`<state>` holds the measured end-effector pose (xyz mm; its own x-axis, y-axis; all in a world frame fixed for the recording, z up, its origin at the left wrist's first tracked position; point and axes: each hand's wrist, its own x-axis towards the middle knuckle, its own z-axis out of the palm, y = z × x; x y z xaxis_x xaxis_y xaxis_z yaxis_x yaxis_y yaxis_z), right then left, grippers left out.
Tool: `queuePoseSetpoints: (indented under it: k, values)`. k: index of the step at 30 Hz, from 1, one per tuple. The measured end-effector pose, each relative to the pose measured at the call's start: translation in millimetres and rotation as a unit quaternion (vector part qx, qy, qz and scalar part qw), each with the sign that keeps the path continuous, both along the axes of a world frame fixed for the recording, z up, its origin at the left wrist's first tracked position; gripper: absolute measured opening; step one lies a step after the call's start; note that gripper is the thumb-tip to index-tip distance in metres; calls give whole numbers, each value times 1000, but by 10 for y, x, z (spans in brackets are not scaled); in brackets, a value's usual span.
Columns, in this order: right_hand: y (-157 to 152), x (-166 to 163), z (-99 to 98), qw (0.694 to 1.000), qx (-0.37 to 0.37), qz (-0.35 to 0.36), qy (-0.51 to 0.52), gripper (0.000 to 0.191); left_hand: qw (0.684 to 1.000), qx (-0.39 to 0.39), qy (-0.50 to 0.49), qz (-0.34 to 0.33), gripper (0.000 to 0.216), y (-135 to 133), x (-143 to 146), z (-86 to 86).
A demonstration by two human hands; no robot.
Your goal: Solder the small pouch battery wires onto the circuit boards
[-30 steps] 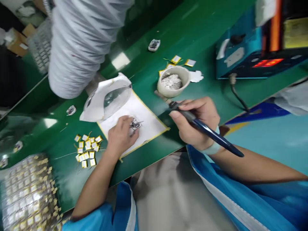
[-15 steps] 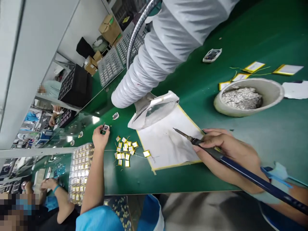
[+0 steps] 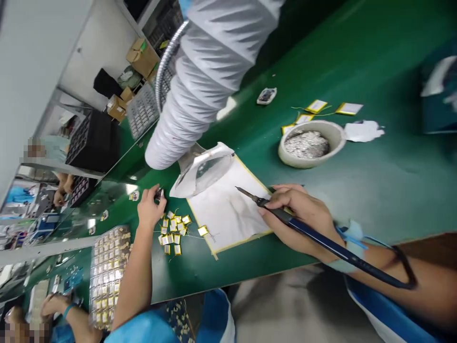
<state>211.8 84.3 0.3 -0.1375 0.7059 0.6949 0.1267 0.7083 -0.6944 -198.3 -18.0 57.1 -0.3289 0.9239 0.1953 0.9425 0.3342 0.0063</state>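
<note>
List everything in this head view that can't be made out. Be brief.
Small part in the left hand: too small, partly hidden by the fingers.
Silvery bits in the bowl: too small to identify.
Blue box: blurred and cut off by the right edge.

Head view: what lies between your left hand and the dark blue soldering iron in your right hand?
The head view shows a smudged white paper sheet with yellow edging, and small yellow-edged pouch cells beside it, between the left hand and the right hand.

White ribbed duct (image 3: 189, 105), ceramic bowl (image 3: 303, 162) — silver scraps (image 3: 306, 145) inside
</note>
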Motion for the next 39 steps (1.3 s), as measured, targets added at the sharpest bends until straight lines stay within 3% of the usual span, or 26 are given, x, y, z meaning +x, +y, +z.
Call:
queuePoseSetpoints:
  k: [3,5,8,12,16,21,26,30,35,39]
  values:
    - [-1,17,32,999,-31,-15,-4,25,995,-48,22,-87,39,-308,656,3]
    - [-7,34,41,999,-43,-20,-11,23,985,-54,13,-161,40,-361,1139,-30]
    - [-20,60,36,998,-57,-22,-23,19,973,-24,-19,-230,40,-171,1780,-138]
    - [-25,77,19,997,-67,-28,-26,16,981,-20,-49,-187,54,222,2210,-271]
    - [-18,89,8,996,-79,-27,-17,16,974,-8,-132,-182,62,178,2067,-147]
    - [-28,115,9,996,-85,-3,-23,17,945,-87,-202,-241,23,-354,1601,130]
    - [-44,125,21,994,-106,16,-22,18,945,-94,-181,-255,15,-666,1415,-4]
    - [-53,127,64,989,-140,27,-46,15,942,-15,-181,-282,24,-573,1427,-108]
    - [-57,115,103,975,-213,41,-38,21,944,105,-113,-292,42,-173,1621,-256]
    - [-58,105,87,974,-223,44,-25,23,944,119,-70,-300,37,72,1751,-454]
